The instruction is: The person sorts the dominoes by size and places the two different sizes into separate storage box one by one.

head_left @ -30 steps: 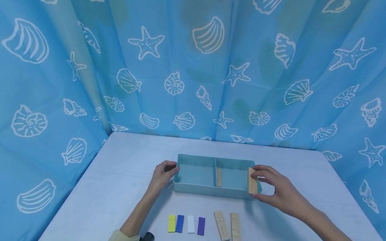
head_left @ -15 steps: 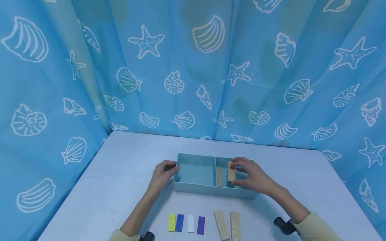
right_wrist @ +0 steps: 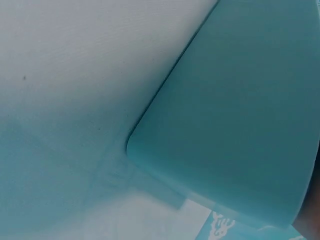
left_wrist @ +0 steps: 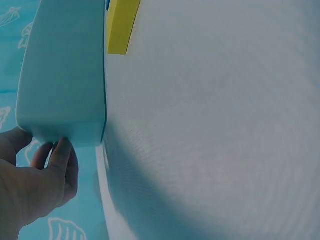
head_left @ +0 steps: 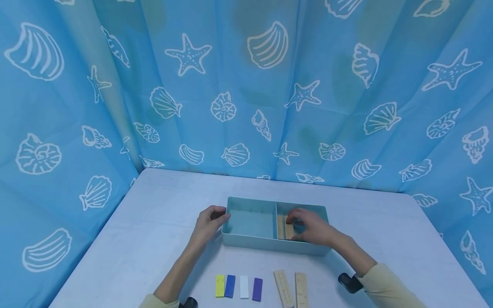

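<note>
The left hand (head_left: 208,222) grips the tray (head_left: 246,244) at its nine o'clock end. The right hand (head_left: 310,226) pinches a wooden block (head_left: 289,229) low in the right compartment, beside another block (head_left: 280,226). Released crooked, it could tip onto its neighbour.

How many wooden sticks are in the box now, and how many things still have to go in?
Done: one wooden piece lies in the right half of the teal box. In hand: the right hand sets a second wooden piece beside it, while the left hand holds the box's left end. Left on the table: two wooden pieces and four coloured tiles. The left half looks empty.
</note>
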The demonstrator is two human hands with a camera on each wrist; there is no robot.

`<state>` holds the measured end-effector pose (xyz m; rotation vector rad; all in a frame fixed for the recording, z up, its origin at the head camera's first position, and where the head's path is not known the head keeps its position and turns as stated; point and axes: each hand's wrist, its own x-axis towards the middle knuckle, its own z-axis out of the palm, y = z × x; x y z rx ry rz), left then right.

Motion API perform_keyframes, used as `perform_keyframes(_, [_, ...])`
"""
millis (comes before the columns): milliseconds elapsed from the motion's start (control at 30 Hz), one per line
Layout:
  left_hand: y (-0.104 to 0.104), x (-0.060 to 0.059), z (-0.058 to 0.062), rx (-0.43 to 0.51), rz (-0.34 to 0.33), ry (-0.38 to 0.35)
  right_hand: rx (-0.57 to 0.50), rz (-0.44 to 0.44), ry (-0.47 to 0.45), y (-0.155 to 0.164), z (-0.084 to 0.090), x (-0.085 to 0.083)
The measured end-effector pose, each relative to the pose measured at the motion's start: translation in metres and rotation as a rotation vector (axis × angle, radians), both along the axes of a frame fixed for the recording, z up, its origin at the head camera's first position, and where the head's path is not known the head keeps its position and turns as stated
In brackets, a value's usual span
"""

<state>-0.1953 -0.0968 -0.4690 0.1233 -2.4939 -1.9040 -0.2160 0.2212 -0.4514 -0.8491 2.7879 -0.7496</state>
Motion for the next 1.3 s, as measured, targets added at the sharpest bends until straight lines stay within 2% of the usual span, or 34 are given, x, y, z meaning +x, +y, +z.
perform_keyframes(400, [-0.0006,0.0001,0.0009,-0.002,0.001,-0.005,-0.007,0.021,-0.015,-0.0041,-0.0022,-0.0042])
perform_keyframes(967, [-0.0015,-0.0008,-0.0006,0.007,-0.008,-0.010,-0.019,-0.028,-0.060,-0.0056,-0.0058,-0.0036])
perform_keyframes(1300, [-0.0005,-0.0009,-0.0001,-0.010,0.008,-0.008,-0.045,-0.054,-0.087,-0.0032,-0.0044,-0.0021])
